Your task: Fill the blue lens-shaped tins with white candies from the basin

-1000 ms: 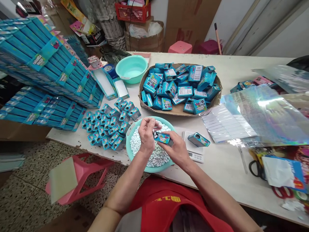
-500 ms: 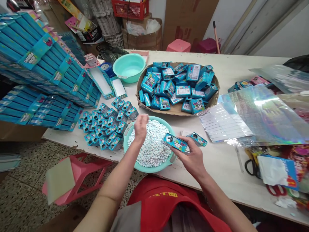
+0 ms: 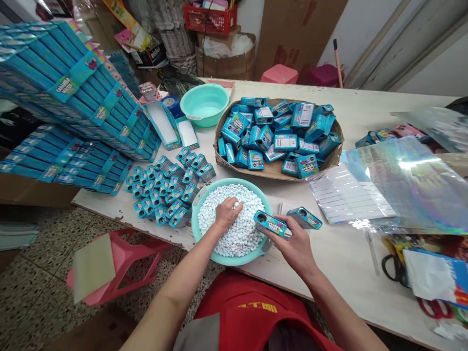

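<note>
On the table (image 3: 340, 263), a basin (image 3: 234, 260) is sitting near frame centre, holding pellets (image 3: 241, 241); the left hand (image 3: 227, 213) is resting in them. The right hand (image 3: 298, 243) is holding a box (image 3: 270, 224) over the basin's right rim; a second box (image 3: 305, 218) is standing just right, its support hard to make out. Loose boxes (image 3: 178, 215) are standing left, a carton tray (image 3: 274, 172) is lying behind, stacked packs (image 3: 73, 87) are filling upper left.

Basin (image 3: 195, 225) turquoise; pellets (image 3: 245, 233) white, pale blue; held box (image 3: 271, 224) blue, white-lettered; apron (image 3: 237, 325) red.

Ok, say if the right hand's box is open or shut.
Open: the box in the right hand shows a dark round hole in its top.
</note>
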`<state>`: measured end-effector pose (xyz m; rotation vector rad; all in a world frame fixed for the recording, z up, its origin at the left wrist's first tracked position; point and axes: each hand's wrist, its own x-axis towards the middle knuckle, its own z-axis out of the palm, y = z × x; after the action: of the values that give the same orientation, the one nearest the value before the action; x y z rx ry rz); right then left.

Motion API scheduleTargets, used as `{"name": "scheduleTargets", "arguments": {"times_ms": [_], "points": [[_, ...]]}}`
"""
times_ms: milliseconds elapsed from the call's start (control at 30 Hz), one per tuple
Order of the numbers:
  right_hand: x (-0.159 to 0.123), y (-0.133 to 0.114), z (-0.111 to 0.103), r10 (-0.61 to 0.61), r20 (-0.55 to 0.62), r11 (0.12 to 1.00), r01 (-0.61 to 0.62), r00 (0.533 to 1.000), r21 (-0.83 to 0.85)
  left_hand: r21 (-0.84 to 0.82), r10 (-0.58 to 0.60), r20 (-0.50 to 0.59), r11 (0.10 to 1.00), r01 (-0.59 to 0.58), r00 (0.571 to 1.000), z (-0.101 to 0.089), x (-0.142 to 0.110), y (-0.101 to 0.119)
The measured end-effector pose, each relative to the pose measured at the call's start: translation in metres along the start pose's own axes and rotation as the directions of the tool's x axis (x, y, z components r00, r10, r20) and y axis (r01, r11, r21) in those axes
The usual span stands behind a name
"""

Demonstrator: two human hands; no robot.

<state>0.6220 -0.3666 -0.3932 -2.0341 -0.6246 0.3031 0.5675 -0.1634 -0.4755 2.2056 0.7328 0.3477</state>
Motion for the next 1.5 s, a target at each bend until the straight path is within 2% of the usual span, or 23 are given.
{"name": "scheduleTargets", "arguments": {"times_ms": [67,100,200,300,367,433,533,633,833,1033,1233,1500], "points": [[0.004,-0.003,0.004,-0.021,0.018,1.0,0.021,1.0,-0.017,-0.244,-0.122,-0.085,0.965,0.098,0.989,-0.003,-0.001,0.002],[0.006,-0.005,0.006,-0.035,0.028,0.999,0.036,0.999,-0.028,-0.377,-0.204,-0.081,0.913,0.159,0.976,-0.006,-0.001,0.007],[0.012,-0.009,0.011,-0.093,0.043,0.993,0.096,0.995,-0.072,-0.714,-0.4,0.044,0.628,0.308,0.916,-0.023,-0.001,0.029],[0.017,-0.014,0.018,-0.152,0.076,0.978,0.161,0.985,-0.134,-0.893,-0.411,0.108,0.361,0.27,0.905,-0.044,-0.002,0.059],[0.02,-0.021,0.026,-0.177,0.123,0.963,0.198,0.976,-0.184,-0.938,-0.382,0.108,0.266,0.222,0.918,-0.054,-0.001,0.075],[0.022,-0.03,0.034,-0.194,0.163,0.941,0.231,0.967,-0.246,-0.957,-0.373,0.085,0.226,0.18,0.924,-0.058,0.0,0.085],[0.026,-0.042,0.043,-0.232,0.188,0.903,0.283,0.954,-0.322,-0.969,-0.417,-0.005,0.228,0.099,0.909,-0.057,0.002,0.092],[0.031,-0.047,0.047,-0.255,0.173,0.904,0.298,0.951,-0.307,-0.963,-0.461,-0.066,0.261,0.064,0.885,-0.056,0.004,0.094],[0.039,-0.041,0.044,-0.252,0.158,0.931,0.284,0.955,-0.227,-0.955,-0.46,-0.105,0.294,0.039,0.882,-0.057,0.008,0.097],[0.038,-0.043,0.044,-0.246,0.144,0.941,0.272,0.958,-0.202,-0.935,-0.478,-0.142,0.353,0.042,0.867,-0.057,0.01,0.099],[0.039,-0.044,0.043,-0.228,0.137,0.951,0.251,0.964,-0.181,-0.926,-0.496,-0.152,0.374,0.052,0.855,-0.054,0.014,0.098],[0.04,-0.046,0.044,-0.221,0.16,0.944,0.252,0.962,-0.213,-0.916,-0.446,-0.148,0.399,0.048,0.883,-0.051,0.014,0.102]]}}
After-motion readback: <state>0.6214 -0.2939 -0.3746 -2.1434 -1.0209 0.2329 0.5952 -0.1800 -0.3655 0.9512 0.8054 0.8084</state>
